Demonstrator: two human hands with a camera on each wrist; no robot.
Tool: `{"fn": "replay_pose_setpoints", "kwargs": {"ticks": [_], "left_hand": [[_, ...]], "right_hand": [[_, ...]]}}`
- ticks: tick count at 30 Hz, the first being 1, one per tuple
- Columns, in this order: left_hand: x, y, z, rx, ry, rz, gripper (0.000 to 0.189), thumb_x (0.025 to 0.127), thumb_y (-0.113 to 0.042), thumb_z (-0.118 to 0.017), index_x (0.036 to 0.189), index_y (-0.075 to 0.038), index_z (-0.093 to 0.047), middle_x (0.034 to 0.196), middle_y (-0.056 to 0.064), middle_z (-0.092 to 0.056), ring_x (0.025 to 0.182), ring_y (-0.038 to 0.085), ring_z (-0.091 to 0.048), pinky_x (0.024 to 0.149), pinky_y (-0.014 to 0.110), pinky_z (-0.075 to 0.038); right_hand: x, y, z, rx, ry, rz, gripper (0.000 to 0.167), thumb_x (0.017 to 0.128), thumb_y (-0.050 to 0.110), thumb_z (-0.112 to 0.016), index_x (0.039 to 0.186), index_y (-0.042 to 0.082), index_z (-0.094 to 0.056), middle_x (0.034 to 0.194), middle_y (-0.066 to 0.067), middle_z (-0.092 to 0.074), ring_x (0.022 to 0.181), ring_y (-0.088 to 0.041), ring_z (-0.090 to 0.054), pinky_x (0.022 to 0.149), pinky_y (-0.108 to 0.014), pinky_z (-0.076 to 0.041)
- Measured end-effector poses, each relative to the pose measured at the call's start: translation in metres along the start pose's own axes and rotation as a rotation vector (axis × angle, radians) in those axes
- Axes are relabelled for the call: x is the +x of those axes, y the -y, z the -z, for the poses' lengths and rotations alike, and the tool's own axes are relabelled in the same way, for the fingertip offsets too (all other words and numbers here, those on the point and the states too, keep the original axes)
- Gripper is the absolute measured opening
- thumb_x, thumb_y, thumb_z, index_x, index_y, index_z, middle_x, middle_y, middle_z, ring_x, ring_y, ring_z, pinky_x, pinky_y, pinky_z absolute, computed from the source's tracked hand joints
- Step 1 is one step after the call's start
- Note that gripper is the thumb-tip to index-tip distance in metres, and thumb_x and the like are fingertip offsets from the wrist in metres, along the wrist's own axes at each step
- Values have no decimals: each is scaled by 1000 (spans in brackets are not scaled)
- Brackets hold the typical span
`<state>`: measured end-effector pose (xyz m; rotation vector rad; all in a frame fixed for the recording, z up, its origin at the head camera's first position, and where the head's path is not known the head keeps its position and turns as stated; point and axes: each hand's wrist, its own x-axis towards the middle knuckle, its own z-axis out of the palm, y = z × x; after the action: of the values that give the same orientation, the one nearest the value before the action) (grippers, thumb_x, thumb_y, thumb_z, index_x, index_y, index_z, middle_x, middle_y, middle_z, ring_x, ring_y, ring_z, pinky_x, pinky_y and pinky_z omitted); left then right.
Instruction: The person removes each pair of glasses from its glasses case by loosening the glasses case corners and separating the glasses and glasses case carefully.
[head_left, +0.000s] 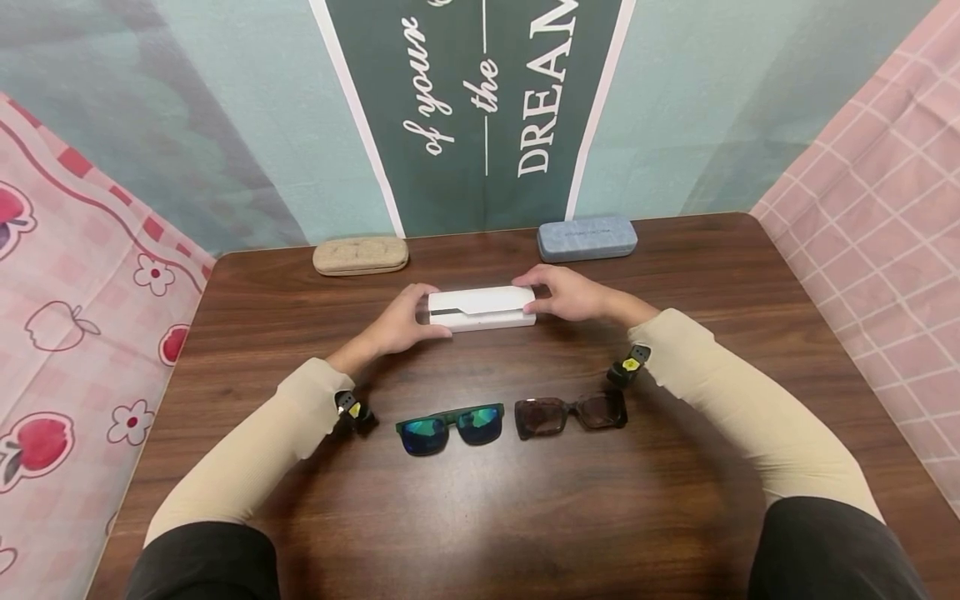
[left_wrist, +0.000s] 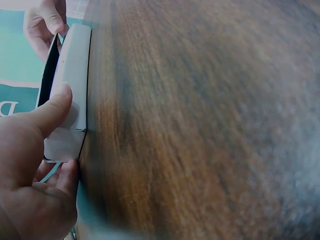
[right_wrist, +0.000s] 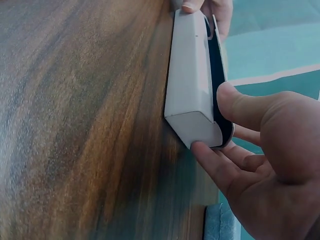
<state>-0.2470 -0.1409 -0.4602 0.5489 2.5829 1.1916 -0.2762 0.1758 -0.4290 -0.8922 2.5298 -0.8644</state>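
A white glasses case (head_left: 483,310) lies on the wooden table between both hands, its lid slightly raised along the front edge. In the right wrist view a dark lining shows in the gap under the lid (right_wrist: 218,75). The left hand (head_left: 401,323) grips the case's left end, thumb along the front wall and fingers at the end and behind. At the other end, the right hand (head_left: 566,293) holds the case, its thumb at the lid's edge and a finger touching the end wall. What lies inside the case is hidden.
Nearer the person lie sunglasses with blue-green lenses (head_left: 452,429) and brown tinted glasses (head_left: 572,414). Along the table's back edge stand a beige glasses case (head_left: 361,256) and a blue glasses case (head_left: 587,239). Hanging cloths (head_left: 247,125) enclose the table.
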Motion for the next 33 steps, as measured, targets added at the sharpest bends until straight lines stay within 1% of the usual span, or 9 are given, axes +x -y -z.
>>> {"fn": "replay_pose_setpoints", "kwargs": {"ticks": [8,14,21,24,26,29,33], "left_hand": [[1,1,0,30,-7,-15,64,82,-19,-88,129,5,-52,126,21,-54,118,33,-51,108,48,-39],[1,1,-1,21,-6,-18,61,82,-18,-88,127,3,-53,125,21,-55,118,33,-51,108,49,-38],[0,4,-1,6,-4,-9,60,83,-19,-87,127,2,-52,125,20,-54,118,32,-51,108,49,-39],[0,5,0,26,-3,-27,60,84,-20,-87,128,2,-53,125,19,-55,117,32,-51,108,48,-39],[0,5,0,51,-2,-43,61,84,-21,-86,131,1,-54,127,19,-55,118,32,-51,108,48,-39],[-1,3,0,101,5,-66,68,86,-23,-84,142,-1,-51,136,19,-54,125,32,-50,111,48,-37],[-2,-2,-2,150,20,-102,72,90,-23,-81,150,-3,-47,145,19,-51,134,34,-47,114,48,-35]], "right_hand": [[-1,2,-1,-26,-2,23,50,92,9,-76,136,-7,-60,132,-23,-60,124,-35,-55,103,-50,-46],[-3,4,-4,-41,-3,1,50,91,9,-77,136,-5,-59,132,-22,-58,122,-33,-55,101,-48,-48],[-1,7,-9,-63,-10,-5,52,89,8,-80,134,-4,-57,130,-21,-56,115,-31,-54,100,-47,-47],[-1,8,-11,-56,-9,-8,53,89,8,-80,135,-4,-56,130,-21,-55,115,-30,-54,99,-46,-49],[-2,8,-11,-47,-8,-14,54,89,8,-80,136,-4,-56,131,-21,-54,117,-31,-54,99,-46,-50],[-3,9,-12,-44,-9,-18,56,89,8,-79,139,-4,-55,134,-21,-54,122,-32,-54,99,-46,-51],[-5,12,-12,-92,-10,-31,59,91,10,-77,143,-4,-53,136,-22,-55,125,-33,-54,103,-48,-47]]}}
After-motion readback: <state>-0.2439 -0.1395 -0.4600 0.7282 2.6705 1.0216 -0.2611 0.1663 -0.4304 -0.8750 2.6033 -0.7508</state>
